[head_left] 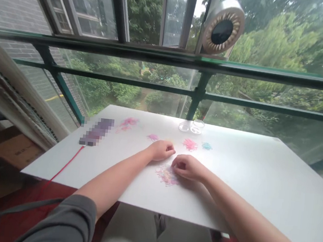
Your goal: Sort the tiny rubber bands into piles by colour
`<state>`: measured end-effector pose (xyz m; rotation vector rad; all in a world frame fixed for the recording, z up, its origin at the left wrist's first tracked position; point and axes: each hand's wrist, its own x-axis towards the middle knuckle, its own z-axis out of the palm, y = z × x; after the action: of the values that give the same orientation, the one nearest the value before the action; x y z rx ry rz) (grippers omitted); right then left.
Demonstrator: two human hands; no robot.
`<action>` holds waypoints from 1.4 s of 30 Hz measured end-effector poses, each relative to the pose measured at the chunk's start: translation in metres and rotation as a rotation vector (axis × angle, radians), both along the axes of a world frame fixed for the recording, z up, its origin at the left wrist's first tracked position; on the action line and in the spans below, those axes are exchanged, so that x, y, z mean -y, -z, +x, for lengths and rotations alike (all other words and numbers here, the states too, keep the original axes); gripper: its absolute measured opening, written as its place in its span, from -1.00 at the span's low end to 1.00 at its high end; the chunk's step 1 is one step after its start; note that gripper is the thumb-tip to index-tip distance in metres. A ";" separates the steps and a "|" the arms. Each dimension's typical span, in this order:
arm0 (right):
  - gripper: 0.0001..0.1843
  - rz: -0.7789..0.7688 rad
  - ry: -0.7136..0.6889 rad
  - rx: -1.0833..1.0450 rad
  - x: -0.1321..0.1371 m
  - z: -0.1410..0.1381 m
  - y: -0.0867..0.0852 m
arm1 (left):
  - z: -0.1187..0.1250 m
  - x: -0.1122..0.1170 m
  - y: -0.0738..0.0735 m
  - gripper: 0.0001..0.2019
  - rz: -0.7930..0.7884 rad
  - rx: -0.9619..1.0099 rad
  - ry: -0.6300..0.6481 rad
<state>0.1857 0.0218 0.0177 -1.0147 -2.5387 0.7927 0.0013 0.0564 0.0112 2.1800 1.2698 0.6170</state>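
A loose pile of small mixed-colour loops that look like rubber bands point(165, 177) lies on the white table point(248, 163). At its upper right edge, my right hand point(189, 167) is closed in a pinch, touching the pile; anything between its fingertips is too small to make out. My left hand point(161, 150) rests just beyond the pile with its fingers curled together, their contents hidden. Behind that hand, a pale yellow heap point(170, 141) shows only in part. Sorted by colour nearby are a purple heap point(152, 137), a red-pink heap point(190, 144) and a teal heap point(207, 145).
Two round clear containers point(197, 126) stand at the table's back edge. Another pink heap point(128, 122) lies at the back left. A blurred-out dark object point(97, 131) with a red cable point(67, 164) sits on the left. Green railing point(125, 78) runs behind the table.
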 end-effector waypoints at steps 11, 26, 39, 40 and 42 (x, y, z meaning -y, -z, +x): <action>-0.88 -0.156 -0.008 -0.089 -0.023 -0.013 0.006 | -0.002 -0.006 0.004 -0.76 -0.150 0.117 0.040; -0.89 -0.177 -0.015 -0.205 -0.012 -0.006 0.008 | -0.007 0.001 0.002 -0.76 -0.237 0.252 0.119; -0.90 -0.317 -0.057 -0.241 -0.011 -0.001 0.003 | -0.009 0.002 0.001 -0.79 -0.182 0.203 0.140; -0.89 -0.328 -0.042 -0.230 -0.011 -0.001 0.003 | -0.008 0.002 0.001 -0.79 -0.176 0.194 0.141; -0.89 -0.363 -0.017 -0.215 -0.010 -0.001 0.003 | -0.008 0.003 0.000 -0.78 -0.161 0.179 0.141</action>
<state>0.1850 0.0321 0.0143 -0.9482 -2.2714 1.3254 -0.0067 0.0539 0.0114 2.0136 1.0267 0.6151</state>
